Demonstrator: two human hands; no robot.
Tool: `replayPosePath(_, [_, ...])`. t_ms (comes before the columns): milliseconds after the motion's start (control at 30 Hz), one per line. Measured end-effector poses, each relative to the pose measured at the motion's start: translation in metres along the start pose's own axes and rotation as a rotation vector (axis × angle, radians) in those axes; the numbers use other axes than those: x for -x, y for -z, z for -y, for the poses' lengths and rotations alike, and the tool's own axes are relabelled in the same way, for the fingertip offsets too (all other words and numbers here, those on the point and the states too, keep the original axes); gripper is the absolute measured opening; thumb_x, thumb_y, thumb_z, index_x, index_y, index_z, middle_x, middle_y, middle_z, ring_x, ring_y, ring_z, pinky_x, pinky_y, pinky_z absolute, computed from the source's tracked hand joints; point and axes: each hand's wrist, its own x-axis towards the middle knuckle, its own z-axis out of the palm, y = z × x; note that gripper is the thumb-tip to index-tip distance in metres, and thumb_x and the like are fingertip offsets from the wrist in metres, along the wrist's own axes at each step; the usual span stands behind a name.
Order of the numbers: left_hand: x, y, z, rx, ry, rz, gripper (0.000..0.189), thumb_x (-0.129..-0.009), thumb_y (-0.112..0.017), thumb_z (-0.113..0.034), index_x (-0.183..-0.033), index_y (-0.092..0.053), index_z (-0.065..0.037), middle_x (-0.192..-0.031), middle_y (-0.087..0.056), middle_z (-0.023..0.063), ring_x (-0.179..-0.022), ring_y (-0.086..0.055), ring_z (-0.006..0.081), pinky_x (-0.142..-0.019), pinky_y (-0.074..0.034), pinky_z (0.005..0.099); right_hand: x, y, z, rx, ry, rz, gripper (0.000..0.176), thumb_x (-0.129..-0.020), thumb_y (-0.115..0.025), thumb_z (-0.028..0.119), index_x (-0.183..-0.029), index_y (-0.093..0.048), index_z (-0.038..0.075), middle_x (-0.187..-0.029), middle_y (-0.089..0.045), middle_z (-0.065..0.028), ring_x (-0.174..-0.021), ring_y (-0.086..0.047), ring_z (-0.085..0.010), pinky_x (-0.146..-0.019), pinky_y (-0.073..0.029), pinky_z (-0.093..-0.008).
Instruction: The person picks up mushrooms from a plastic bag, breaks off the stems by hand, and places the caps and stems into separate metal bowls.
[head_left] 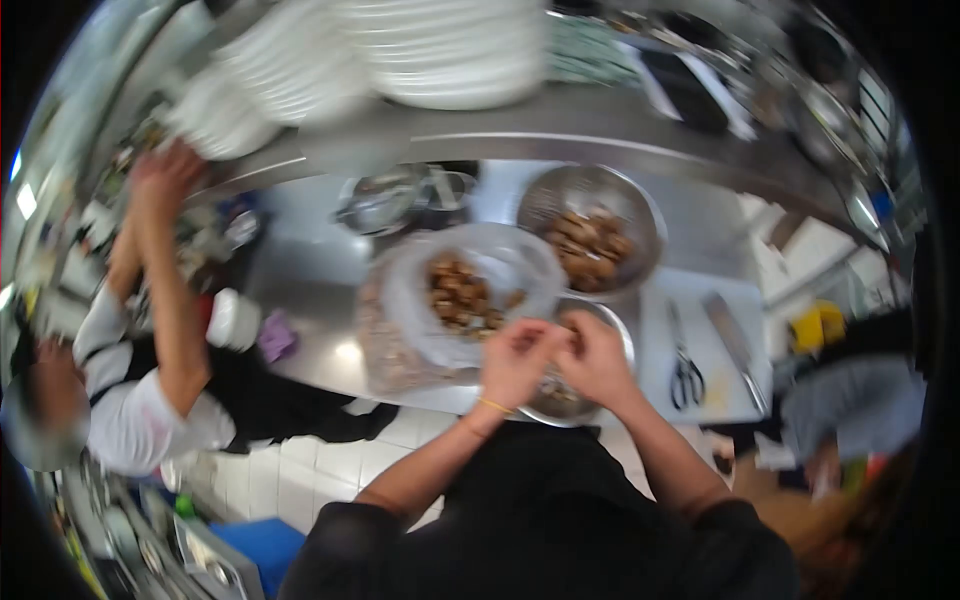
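Note:
My left hand (518,358) and my right hand (597,360) meet over a small metal bowl (565,412) near the counter's front edge. Both are closed, fingertips pinched together; whatever lies between them is too small and blurred to name. Some small pale bits lie in the bowl beneath. Just left, a white bowl or plastic-lined tub (408,310) holds brown chunks (458,295), possibly cut mushrooms. Behind my hands, a large metal bowl (648,215) contains bigger brown pieces (590,250) of similar look.
Black-handled scissors (686,378) and a knife (735,345) rest on a white board (655,385) at right. Metal containers (385,200) stand behind. White plates (450,50) are stacked on a shelf (560,125) above. One person (150,410) works at left; another (850,400) is at right.

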Motion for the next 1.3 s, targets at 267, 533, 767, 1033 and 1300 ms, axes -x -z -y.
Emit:
replayPosePath(267, [0.000, -0.003, 0.008, 0.030, 0.118, -0.073, 0.015, -0.092, -0.068, -0.004, -0.103, -0.071, 0.005, -0.093, -0.072, 0.0072, -0.081, -0.065, 0.0089, -0.076, -0.052, 0.0228, 0.006, -0.024, -0.001, 0.243, 0.050, -0.035, 0.022, -0.085, -0.060, 0.015, -0.093, -0.050, -0.002, -0.086, -0.060, -0.0222, -0.074, -0.065, -0.0418, -0.060, -0.054, -0.0492])
replayPosePath(533, [-0.001, -0.008, 0.025, -0.003, 0.054, -0.083, 0.019, -0.091, -0.070, -0.005, -0.105, -0.069, 0.007, -0.093, -0.071, 0.0075, -0.082, -0.065, 0.0089, -0.073, -0.052, 0.0215, 0.012, -0.027, -0.011, 0.197, -0.016, 0.039, 0.025, -0.086, -0.059, 0.013, -0.100, -0.047, -0.003, -0.096, -0.059, -0.0255, -0.081, -0.065, -0.0441, -0.067, -0.055, -0.0492])
replayPosePath(767, [-0.003, 0.001, 0.037, 0.021, 0.118, -0.071, 0.018, -0.092, -0.069, -0.008, -0.106, -0.068, 0.005, -0.094, -0.070, 0.0075, -0.083, -0.065, 0.0102, -0.074, -0.053, 0.0243, 0.012, -0.009, -0.020, 0.135, 0.064, 0.010, 0.031, -0.088, -0.062, 0.017, -0.108, -0.049, -0.003, -0.109, -0.061, -0.0269, -0.090, -0.064, -0.0463, -0.075, -0.052, -0.0535])
replayPosePath(1033, [-0.005, -0.002, 0.038, -0.009, 0.086, -0.087, 0.018, -0.091, -0.070, -0.008, -0.103, -0.068, 0.005, -0.090, -0.070, 0.0076, -0.079, -0.064, 0.0094, -0.071, -0.052, 0.0227, 0.010, -0.007, -0.008, 0.189, -0.042, 0.132, 0.022, -0.088, -0.063, 0.018, -0.098, -0.055, 0.001, -0.091, -0.067, -0.0236, -0.084, -0.066, -0.0436, -0.071, -0.053, -0.0528])
replayPosePath(1300, [0.003, 0.005, 0.047, -0.085, 0.108, -0.123, 0.016, -0.089, -0.071, -0.008, -0.099, -0.068, 0.005, -0.088, -0.070, 0.0062, -0.078, -0.063, 0.0084, -0.068, -0.051, 0.0218, 0.018, -0.027, -0.017, 0.226, -0.033, 0.188, 0.025, -0.090, -0.057, 0.019, -0.098, -0.051, -0.004, -0.087, -0.066, -0.0245, -0.077, -0.068, -0.0418, -0.065, -0.054, -0.0506])
